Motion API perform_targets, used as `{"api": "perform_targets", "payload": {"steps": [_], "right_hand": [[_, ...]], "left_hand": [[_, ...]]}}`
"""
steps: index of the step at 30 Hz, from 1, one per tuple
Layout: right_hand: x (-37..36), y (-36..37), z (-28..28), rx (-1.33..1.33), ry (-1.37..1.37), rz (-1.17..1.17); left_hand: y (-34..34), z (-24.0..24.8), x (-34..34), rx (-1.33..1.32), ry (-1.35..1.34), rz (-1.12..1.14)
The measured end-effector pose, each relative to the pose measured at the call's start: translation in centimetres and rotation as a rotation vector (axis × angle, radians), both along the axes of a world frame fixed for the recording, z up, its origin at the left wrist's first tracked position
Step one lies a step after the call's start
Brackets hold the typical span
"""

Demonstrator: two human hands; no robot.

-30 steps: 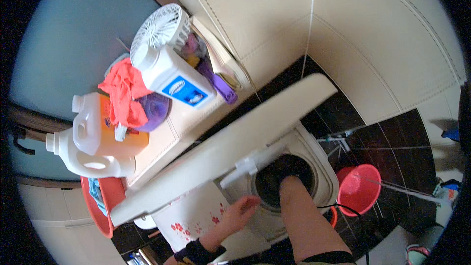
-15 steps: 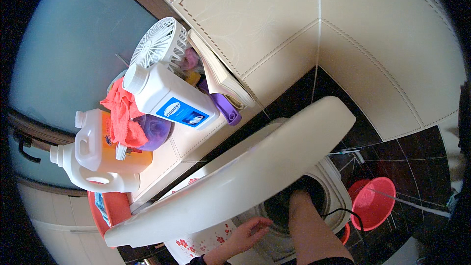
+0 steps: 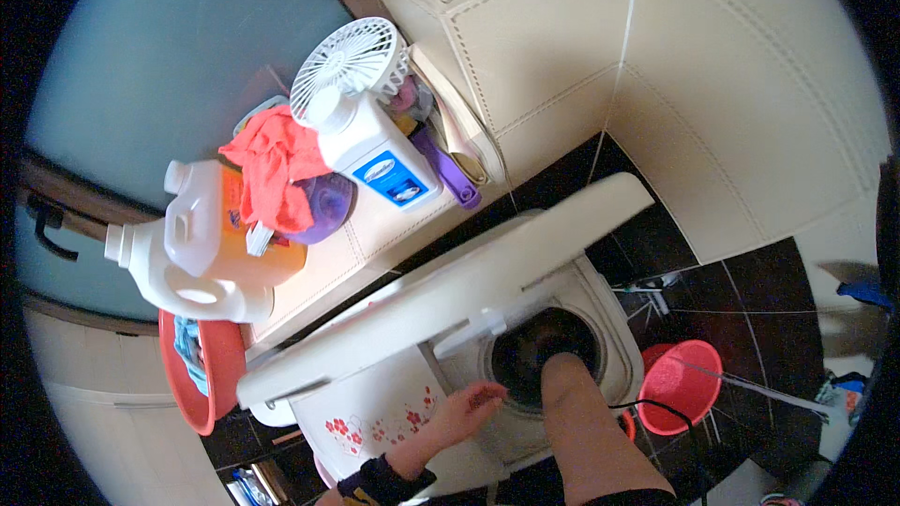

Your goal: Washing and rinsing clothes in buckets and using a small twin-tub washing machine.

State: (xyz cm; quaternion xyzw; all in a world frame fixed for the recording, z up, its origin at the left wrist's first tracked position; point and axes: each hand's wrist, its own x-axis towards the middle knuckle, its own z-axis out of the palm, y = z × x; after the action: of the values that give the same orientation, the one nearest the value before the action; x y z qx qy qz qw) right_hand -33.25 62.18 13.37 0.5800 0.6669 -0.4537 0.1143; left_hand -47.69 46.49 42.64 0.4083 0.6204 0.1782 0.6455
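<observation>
Washing machine (image 3: 562, 384), lid (image 3: 441, 295) up, beside the red bucket (image 3: 680, 384): right arm plunges into the drum (image 3: 539, 356), hand hidden, grip unclear. Left hand (image 3: 464, 409) rests open on the rim. Unloading, likely; next, lift clear.

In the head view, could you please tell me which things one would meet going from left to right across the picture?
Big white detergent jug → crumpled red cloth → white fan → left hand on the washing machine rim → right forearm reaching into the drum → red bucket.
</observation>
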Motion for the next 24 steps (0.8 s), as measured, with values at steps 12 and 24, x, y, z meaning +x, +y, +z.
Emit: {"api": "perform_targets", "payload": {"steps": [12,24], "right_hand": [[6.1,-3.2,18.0,0.041,0.158,0.098],[5.0,-13.2,45.3,0.15,0.832,-0.216]], "left_hand": [[-2.0,-0.1,-0.7,0.325,0.048,0.035],[-4.0,6.3,-2.5,0.774,-0.017,0.047]]}}
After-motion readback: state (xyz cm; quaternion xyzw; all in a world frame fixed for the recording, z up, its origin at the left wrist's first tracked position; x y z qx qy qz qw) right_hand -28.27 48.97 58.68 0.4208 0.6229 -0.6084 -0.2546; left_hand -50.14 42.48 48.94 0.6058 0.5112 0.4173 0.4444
